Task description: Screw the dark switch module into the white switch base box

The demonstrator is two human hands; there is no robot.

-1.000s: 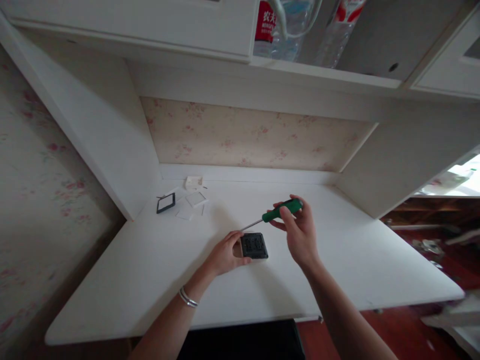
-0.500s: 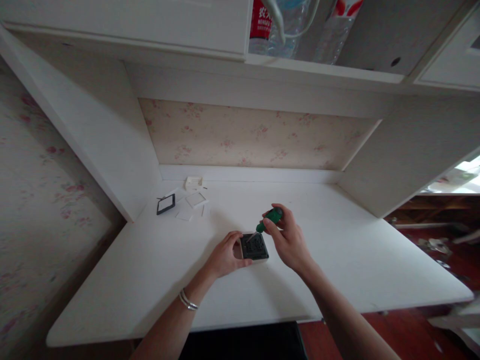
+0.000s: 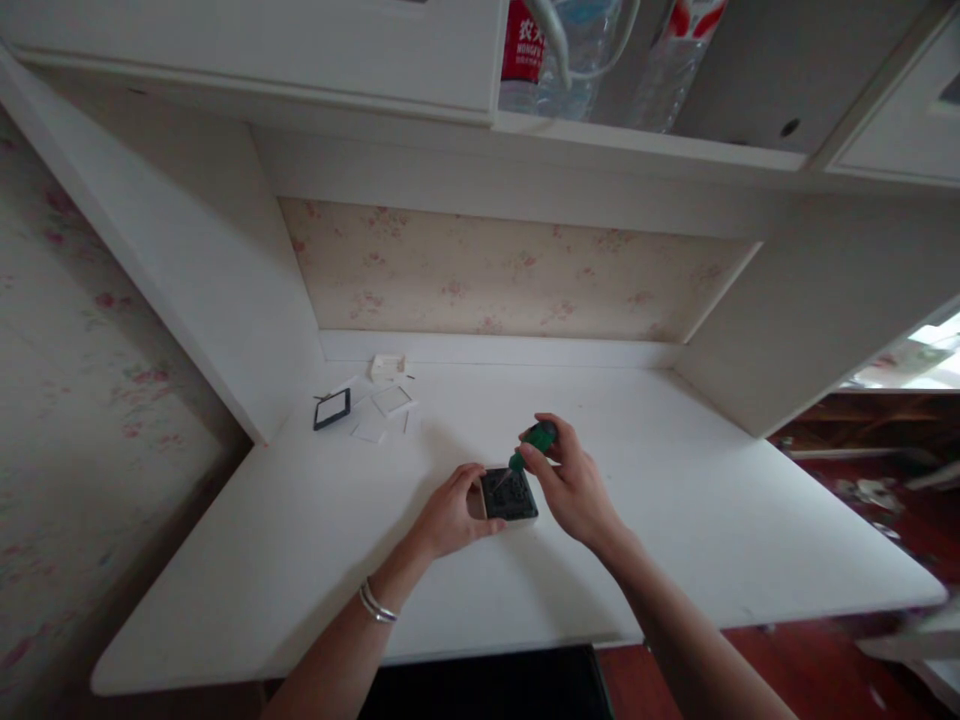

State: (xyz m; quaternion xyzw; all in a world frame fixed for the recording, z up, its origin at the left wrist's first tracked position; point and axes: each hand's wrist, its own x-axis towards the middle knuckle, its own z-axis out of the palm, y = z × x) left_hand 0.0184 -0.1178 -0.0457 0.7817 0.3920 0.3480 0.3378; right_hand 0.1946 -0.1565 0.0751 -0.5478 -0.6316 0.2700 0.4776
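Note:
A small black square block (image 3: 511, 497) lies on the white desk (image 3: 675, 530) near its middle. My left hand (image 3: 450, 512) grips the block's left side, fingers curled around its edge. My right hand (image 3: 570, 480) is closed around a green-handled screwdriver (image 3: 534, 442), which is tilted down to the left so that its tip rests on the top face of the block. A silver bracelet (image 3: 375, 602) sits on my left wrist.
At the desk's back left lie a black square frame (image 3: 331, 408), a few flat white pieces (image 3: 390, 400) and a small white box (image 3: 388, 364). Water bottles (image 3: 551, 55) stand on the shelf overhead. White side panels close in the desk on both sides.
My right hand has swung the screwdriver from nearly level above the block to steeply tilted, lowering its tip onto the block. The left hand has stayed on the block.

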